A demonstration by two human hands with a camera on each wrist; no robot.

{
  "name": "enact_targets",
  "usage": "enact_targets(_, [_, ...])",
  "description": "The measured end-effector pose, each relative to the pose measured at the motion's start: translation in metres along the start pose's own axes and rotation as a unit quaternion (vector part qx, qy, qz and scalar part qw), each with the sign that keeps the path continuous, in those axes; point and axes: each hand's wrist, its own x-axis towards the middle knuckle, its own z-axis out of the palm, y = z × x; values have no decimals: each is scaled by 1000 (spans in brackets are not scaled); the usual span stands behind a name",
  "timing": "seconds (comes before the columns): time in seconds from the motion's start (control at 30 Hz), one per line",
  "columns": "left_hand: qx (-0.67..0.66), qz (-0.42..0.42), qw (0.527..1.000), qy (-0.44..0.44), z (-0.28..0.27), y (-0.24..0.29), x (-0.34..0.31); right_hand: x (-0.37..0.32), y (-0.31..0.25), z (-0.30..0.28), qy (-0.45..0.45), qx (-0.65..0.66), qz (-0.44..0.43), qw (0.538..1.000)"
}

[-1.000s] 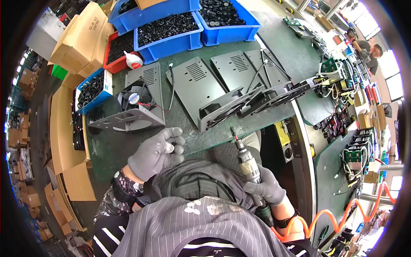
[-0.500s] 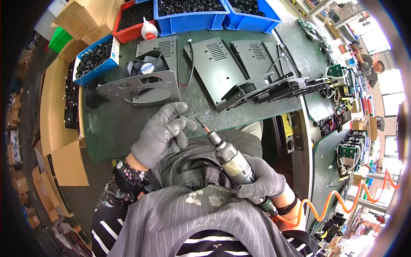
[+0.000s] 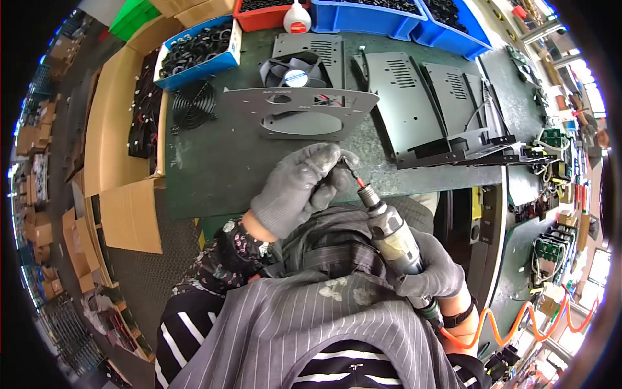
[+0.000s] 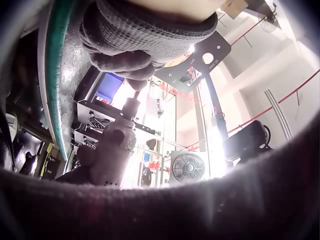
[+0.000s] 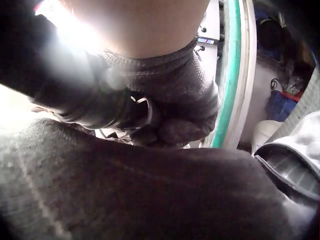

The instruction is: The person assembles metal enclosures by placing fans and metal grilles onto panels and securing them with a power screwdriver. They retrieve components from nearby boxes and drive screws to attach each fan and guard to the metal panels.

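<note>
My gloved right hand [image 3: 435, 267] grips a pneumatic screwdriver [image 3: 396, 245] near the table's front edge, its bit [image 3: 357, 178] aimed up and left. Curled fingers of my gloved left hand [image 3: 295, 191] meet at the bit's tip and pinch a small dark screw-like piece, mostly hidden by the glove. The left wrist view shows the screwdriver [image 4: 112, 150] with its bit running up to those fingertips. Just beyond the left hand stands a grey metal bracket [image 3: 243, 105] with a large oval cutout and a black fan [image 3: 275, 72] behind its upright panel.
More grey brackets [image 3: 405, 97] lie to the right. A black wire fan guard [image 3: 194, 107] rests on the green table [image 3: 214, 188] at left, beside an open carton [image 3: 120, 139]. Parts bins [image 3: 369, 19] and a white bottle [image 3: 297, 18] line the back. An orange coiled hose [image 3: 512, 321] trails right.
The screwdriver has swung up and left until its bit meets my left fingertips. My left hand has moved toward it, fingers drawn together. The head view has shifted, so the table appears further right.
</note>
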Motion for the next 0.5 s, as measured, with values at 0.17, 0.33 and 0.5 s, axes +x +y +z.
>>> enact_targets(0.17, [14, 11, 1000, 12, 5, 0, 1, 0, 6, 1, 19, 8, -40, 999])
enact_targets(0.33, [42, 2, 998, 39, 13, 1, 1, -2, 10, -3, 12, -5, -43, 999])
enact_targets(0.5, [187, 64, 979, 45, 11, 3, 2, -5, 1, 1, -15, 75, -41, 996])
